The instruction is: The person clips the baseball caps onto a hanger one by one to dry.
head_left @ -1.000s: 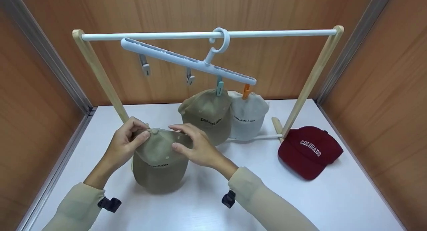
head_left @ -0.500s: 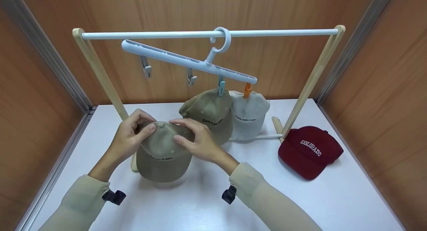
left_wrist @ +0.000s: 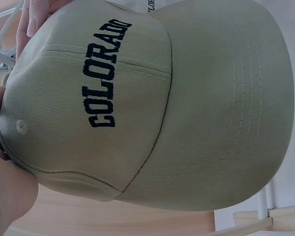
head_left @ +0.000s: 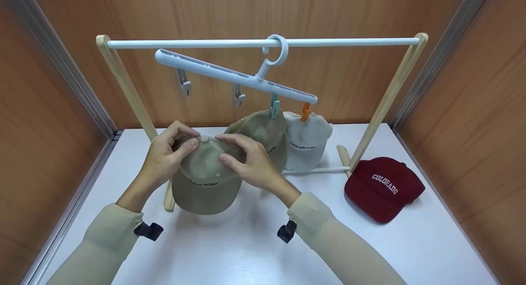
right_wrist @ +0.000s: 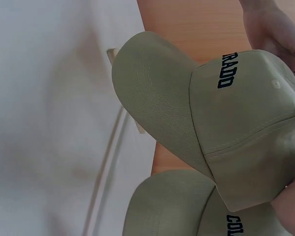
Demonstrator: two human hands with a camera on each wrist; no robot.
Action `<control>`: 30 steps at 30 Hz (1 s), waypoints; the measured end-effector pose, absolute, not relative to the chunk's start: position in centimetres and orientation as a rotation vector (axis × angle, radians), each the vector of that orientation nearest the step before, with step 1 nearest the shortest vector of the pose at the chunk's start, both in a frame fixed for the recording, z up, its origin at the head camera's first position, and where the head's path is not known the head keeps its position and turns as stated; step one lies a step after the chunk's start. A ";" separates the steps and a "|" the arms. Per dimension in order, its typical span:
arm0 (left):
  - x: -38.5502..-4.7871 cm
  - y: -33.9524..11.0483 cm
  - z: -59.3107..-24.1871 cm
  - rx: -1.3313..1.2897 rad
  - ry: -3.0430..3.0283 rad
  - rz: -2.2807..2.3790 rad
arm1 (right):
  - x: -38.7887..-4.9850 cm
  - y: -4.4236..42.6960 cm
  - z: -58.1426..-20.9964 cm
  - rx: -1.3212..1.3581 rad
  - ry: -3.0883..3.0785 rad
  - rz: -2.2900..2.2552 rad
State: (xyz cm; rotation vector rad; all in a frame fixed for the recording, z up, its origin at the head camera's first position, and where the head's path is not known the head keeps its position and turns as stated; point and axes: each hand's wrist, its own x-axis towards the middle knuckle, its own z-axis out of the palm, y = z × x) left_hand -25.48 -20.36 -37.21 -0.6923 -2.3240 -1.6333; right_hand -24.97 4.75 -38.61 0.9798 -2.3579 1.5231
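An olive COLORADO cap [head_left: 209, 170] is held up by its crown in both hands, brim downward. The left hand [head_left: 168, 153] pinches the crown's left side between thumb and fingers; the right hand [head_left: 252, 161] grips its right side. In the left wrist view the cap [left_wrist: 132, 98] fills most of the picture, with part of the left hand [left_wrist: 10, 191] at the lower left edge. The right wrist view has the cap [right_wrist: 246, 113] above a second olive cap [right_wrist: 167, 201]. Two grey clips [head_left: 186, 87] dangle from the tilted blue hanger [head_left: 218, 73], above the held cap.
A teal clip [head_left: 275, 108] holds the second olive cap [head_left: 263, 128], an orange clip [head_left: 305, 112] the pale cap [head_left: 306, 143]. The hanger hooks over the rack's white bar [head_left: 349, 42]. A dark red cap [head_left: 384, 190] lies on the white table [head_left: 230, 252] at right.
Both hands have raised the held cap upward and a little to the right, closer to the hanger. It now covers more of the hanging olive cap.
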 end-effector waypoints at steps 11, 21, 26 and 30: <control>-26.3 -19.2 -36.0 -0.681 -2.315 -1.699 | -25.5 5.6 -37.2 0.957 -2.350 1.537; -27.1 -18.6 -35.1 -0.688 -2.277 -1.747 | -26.0 6.2 -36.3 0.928 -2.365 1.526; -27.5 -18.4 -35.0 -0.703 -2.269 -1.748 | -26.0 6.5 -35.8 0.916 -2.367 1.549; -27.7 -18.1 -34.8 -0.719 -2.253 -1.755 | -26.2 6.7 -35.5 0.897 -2.349 1.557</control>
